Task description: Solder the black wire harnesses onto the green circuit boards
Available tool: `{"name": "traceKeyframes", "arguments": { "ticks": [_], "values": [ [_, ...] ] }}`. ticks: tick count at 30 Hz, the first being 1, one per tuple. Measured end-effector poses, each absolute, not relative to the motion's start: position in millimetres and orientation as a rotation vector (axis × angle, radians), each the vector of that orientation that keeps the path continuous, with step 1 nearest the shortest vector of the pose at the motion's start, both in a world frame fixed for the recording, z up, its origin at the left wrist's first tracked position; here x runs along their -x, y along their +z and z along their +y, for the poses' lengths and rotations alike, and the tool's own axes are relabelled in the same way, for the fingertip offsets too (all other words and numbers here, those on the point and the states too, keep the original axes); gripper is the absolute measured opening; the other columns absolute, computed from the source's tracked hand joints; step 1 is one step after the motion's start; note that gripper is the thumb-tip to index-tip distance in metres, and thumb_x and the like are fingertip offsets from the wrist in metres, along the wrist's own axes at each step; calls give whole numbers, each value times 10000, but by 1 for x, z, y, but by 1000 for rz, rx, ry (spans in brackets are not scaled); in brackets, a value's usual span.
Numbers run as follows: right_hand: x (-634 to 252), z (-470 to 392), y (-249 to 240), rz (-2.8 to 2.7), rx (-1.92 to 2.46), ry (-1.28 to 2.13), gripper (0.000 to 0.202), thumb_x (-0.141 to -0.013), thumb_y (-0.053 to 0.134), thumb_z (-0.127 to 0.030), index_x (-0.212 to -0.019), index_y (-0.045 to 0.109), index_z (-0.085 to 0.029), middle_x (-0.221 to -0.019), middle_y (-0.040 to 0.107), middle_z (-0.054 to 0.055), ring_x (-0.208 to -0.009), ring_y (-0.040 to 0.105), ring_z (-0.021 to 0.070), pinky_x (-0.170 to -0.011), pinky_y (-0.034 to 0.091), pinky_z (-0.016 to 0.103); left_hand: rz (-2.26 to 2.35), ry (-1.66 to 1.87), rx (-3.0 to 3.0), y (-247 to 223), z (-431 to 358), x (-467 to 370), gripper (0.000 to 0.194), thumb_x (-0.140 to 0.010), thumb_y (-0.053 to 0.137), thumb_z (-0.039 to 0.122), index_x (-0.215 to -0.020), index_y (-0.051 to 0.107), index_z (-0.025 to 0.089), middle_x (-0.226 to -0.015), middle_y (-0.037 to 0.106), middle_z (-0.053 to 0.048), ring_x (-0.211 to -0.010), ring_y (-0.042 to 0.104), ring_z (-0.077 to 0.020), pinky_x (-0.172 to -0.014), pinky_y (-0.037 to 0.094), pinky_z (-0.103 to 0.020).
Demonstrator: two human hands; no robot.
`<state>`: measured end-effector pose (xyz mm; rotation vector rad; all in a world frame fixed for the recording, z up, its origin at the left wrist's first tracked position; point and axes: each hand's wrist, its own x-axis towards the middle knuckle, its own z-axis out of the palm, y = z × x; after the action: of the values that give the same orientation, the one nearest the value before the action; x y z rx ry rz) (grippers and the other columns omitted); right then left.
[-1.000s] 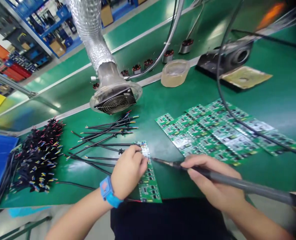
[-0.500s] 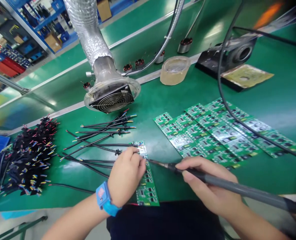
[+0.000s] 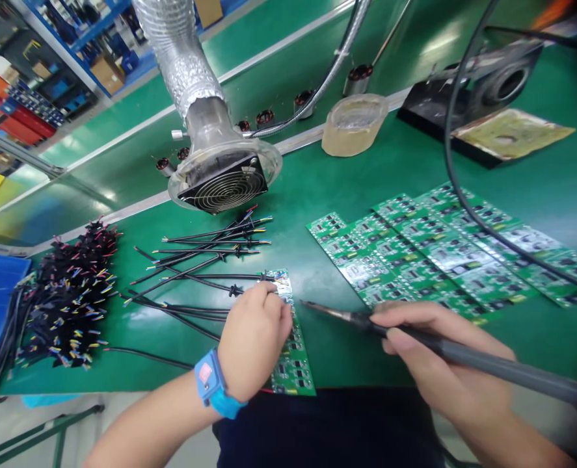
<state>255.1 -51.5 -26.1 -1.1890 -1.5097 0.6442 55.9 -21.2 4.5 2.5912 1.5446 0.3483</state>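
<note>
The green circuit board (image 3: 295,374) lies flat on the tabletop (image 3: 356,364) near its front edge, partly covered by the left hand (image 3: 254,344). From that hand, its bare parts show from 1 o'clock round to 5 o'clock; from the right hand (image 3: 454,380), the board is at 9 o'clock, well apart.

Compared with half a second ago, the soldering iron (image 3: 503,368) has eased back toward 3 o'clock: its tip, then at the board's edge, now points at it across a narrow gap. So, as I judge it, no heat is reaching the board by contact just now. The left hand has stayed put, fingers curled over the board; I cannot tell what, if anything, they pinch. The right hand grips the iron like a pen.

Farther out from the board, loose black cables (image 3: 210,241) lie toward 10 o'clock, a cable heap (image 3: 71,299) at 9, a fan hood (image 3: 232,192) at 11, and more boards (image 3: 429,253) at 2.
</note>
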Motion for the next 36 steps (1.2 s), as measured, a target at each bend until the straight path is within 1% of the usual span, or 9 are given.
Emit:
{"name": "traceKeyframes", "arguments": {
  "ticks": [2,8,16,23,30,34,36],
  "values": [
    [-255,-51,-26,-1497,1184,651,105,-830,510,-176,-873,578,-243,-649,582,-24,-546,569,110,-437,425,194,1551,335,-2594,5,-21,-56,98,-835,516,145,-773,581,107,-943,609,-113,-872,609,-229,-780,549,-372],
    [-252,-50,-24,-1556,1188,643,94,-832,505,-191,-862,575,-247,-652,577,-29,-510,543,94,-457,430,197,1546,308,-2597,7,-19,-57,110,-844,502,150,-796,589,101,-945,610,-116,-863,609,-228,-773,551,-373],
    [-248,-54,-20,-1509,1322,678,80,-836,506,-235,-851,579,-264,-699,598,-16,-560,549,122,-508,433,244,1518,239,-2547,13,-17,-56,123,-858,501,159,-802,599,111,-950,603,-106,-870,612,-214,-802,547,-364],
    [-251,-46,-21,-1614,1221,639,100,-826,513,-211,-872,584,-263,-642,605,-43,-494,555,93,-445,425,194,1450,129,-2534,13,-14,-52,172,-908,440,184,-865,584,100,-965,576,-109,-927,583,-206,-855,523,-364],
    [-247,-45,-17,-1624,1277,586,83,-817,517,-252,-827,600,-252,-640,619,-30,-476,555,107,-418,425,213,1462,117,-2489,10,-13,-52,172,-918,425,196,-870,564,109,-938,555,-96,-910,565,-194,-850,516,-368],
    [-248,-47,-18,-1636,1297,591,79,-820,521,-262,-836,598,-259,-648,621,-34,-457,541,102,-458,457,220,1483,173,-2450,9,-13,-53,150,-912,434,189,-853,553,122,-934,548,-88,-898,568,-188,-842,520,-358],
    [-248,-47,-19,-1647,1286,578,79,-825,516,-264,-841,593,-262,-654,623,-36,-473,552,101,-450,450,213,1498,179,-2439,10,-12,-55,148,-909,436,184,-846,552,117,-928,546,-90,-896,569,-190,-841,520,-356]
  ]
}}
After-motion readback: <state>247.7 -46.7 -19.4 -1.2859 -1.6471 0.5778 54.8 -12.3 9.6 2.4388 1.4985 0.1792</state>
